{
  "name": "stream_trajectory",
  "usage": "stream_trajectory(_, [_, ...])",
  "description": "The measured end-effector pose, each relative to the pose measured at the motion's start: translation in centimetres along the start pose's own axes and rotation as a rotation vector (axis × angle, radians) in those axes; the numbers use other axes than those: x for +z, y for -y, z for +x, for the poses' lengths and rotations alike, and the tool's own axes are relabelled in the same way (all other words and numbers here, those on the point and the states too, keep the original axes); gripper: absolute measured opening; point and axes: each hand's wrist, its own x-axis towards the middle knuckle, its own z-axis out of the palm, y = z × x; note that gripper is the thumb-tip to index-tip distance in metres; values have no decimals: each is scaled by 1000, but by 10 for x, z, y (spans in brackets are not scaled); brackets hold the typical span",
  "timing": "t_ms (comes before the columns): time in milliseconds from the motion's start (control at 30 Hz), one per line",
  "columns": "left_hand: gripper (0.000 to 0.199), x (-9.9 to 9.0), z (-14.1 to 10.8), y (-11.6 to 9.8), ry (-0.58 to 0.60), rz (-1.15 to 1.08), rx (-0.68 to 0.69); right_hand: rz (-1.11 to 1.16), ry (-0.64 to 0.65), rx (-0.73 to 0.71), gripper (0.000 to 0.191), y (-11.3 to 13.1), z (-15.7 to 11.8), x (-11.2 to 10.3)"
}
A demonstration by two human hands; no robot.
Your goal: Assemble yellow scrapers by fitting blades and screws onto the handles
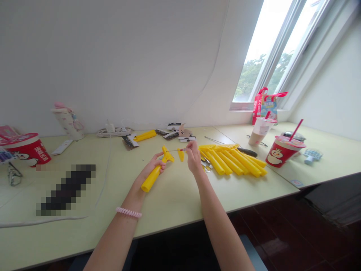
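Note:
My left hand [158, 165] is closed around a yellow plastic handle [151, 180] with a wider head at its top. In my right hand [193, 155], the fingers pinch a thin screwdriver [181, 149], whose shaft points left and reaches the head of the handle. A small yellow piece [180, 155] lies on the table just behind the screwdriver. To the right of my right hand, several yellow handles [232, 162] lie side by side, with small metal blades [207, 164] at their left end.
Behind my hands lie another yellow handle [145, 135], cardboard packaging [171, 134] and a power strip [115, 131]. Red cup [284, 151], milky drink cup [259, 131] and bag [265, 107] stand right. Left are a red bucket [35, 150], bottle [68, 122] and cable [105, 177].

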Motion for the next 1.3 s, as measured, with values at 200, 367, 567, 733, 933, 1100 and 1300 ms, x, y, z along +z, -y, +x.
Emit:
stream_trajectory(200, [65,1,-2,-1,7,-8,2,-13,17,-18,15,3,1,-1])
stream_trajectory(367, [65,3,-4,-3,-3,-6,-11,-40,33,18,16,1,0,-1])
stream_trajectory(567, [62,2,-3,-1,1,31,-2,-7,-1,-12,5,2,1,0])
stream_trajectory(733, [66,-3,3,4,39,11,-12,-19,11,-6,17,5,0,0])
stream_trajectory(933, [67,-3,4,3,19,-4,-20,-103,34,36,22,-2,1,0])
stream_trajectory(1100, [66,-4,4,3,27,19,-19,-52,-6,-43,12,-2,2,0])
stream_trajectory(1300, [67,-6,6,6,43,21,-19,-41,38,-19,14,4,0,-1])
